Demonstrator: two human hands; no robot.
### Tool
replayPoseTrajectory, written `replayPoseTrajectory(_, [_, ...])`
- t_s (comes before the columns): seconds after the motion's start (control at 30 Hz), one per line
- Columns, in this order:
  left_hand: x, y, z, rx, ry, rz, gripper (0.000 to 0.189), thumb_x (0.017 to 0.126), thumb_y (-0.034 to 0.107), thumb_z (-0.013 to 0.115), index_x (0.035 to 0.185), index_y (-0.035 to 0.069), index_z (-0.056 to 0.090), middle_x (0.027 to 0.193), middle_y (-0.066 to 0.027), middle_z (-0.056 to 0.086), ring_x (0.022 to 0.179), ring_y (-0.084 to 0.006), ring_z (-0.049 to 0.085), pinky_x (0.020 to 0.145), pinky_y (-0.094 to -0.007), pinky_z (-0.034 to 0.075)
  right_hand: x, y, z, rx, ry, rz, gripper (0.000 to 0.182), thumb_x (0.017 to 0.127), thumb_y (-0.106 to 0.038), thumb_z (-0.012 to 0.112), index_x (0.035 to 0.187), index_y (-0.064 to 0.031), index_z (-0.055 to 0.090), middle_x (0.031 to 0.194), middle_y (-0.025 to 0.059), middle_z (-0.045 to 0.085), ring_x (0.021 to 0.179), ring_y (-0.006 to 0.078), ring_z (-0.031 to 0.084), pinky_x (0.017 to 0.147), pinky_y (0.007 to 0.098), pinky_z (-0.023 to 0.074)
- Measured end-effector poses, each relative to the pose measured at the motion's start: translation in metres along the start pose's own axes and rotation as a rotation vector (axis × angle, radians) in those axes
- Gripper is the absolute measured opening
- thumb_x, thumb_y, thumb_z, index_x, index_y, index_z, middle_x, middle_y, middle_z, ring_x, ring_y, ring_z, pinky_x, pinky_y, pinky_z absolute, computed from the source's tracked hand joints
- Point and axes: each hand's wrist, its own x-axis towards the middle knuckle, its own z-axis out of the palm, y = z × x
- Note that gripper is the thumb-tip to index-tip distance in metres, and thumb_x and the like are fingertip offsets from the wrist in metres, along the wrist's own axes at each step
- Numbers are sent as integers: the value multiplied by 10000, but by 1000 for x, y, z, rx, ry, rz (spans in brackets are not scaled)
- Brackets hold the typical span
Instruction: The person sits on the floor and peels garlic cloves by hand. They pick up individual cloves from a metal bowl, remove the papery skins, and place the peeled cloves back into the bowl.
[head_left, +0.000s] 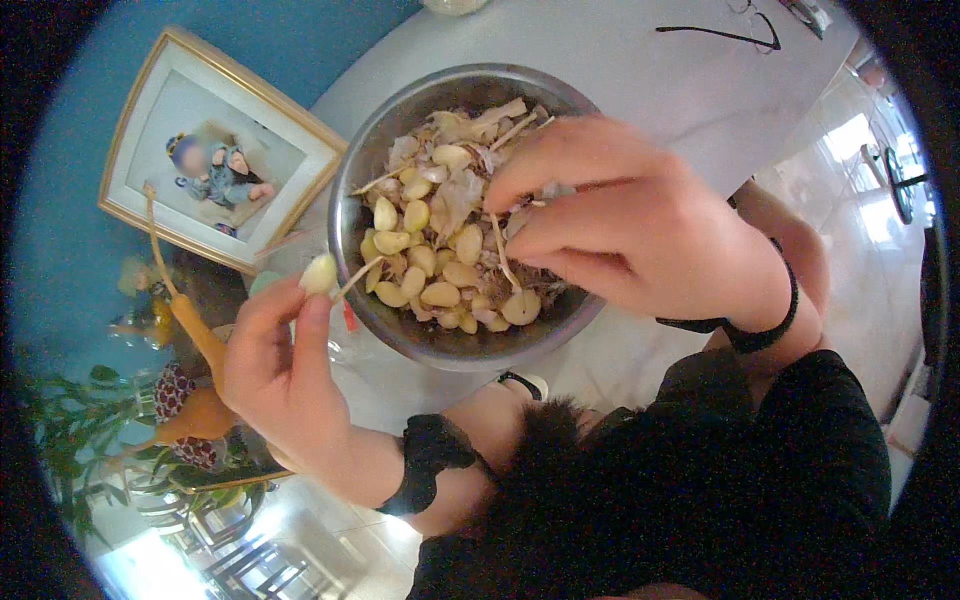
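Observation:
A pale peeled garlic clove (319, 274) is pinched between the thumb and forefinger of my left hand (289, 367), just outside the left rim of a steel bowl (442, 351). Inside the bowl, peeled garlic cloves (441, 294) lie mostly on the left and front side. Papery garlic skins (459, 201) and dry stalks fill the back and right. My right hand (622, 217) reaches over the bowl's right side, fingertips pointing down among the skins. Bits of skin show between its thumb and forefinger, but whether they are gripped is unclear. That hand hides part of the bowl's contents.
The bowl stands on a pale table (637, 82). A gold-edged picture frame (300, 206) leans left of it. Orange gourds (196, 416) and a leafy green plant (90, 442) sit near my left forearm. Black eyeglasses (724, 34) lie at the far right.

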Motion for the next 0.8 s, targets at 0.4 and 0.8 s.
replayPoseTrajectory(0.4, [12, -9, 30, 301, -167, 280, 198, 726, 21, 672, 919, -12, 636, 1039, -132, 625, 934, -238, 596, 813, -295, 451, -7, 3, -10, -215, -60, 110, 90, 700, -54, 670, 785, -27, 657, 862, 88, 614, 827, 245, 579, 791, 364, 419])
replayPoseTrajectory(0.8, [3, 11, 14, 242, -262, 204, 198, 748, 30, 649, 943, 4, 631, 1040, -113, 622, 981, -229, 573, 871, -317, 420, 16, 6, -54, -289, -15, 77, 122, 606, -52, 749, 702, -59, 674, 901, 99, 629, 821, 232, 594, 734, 343, 464])
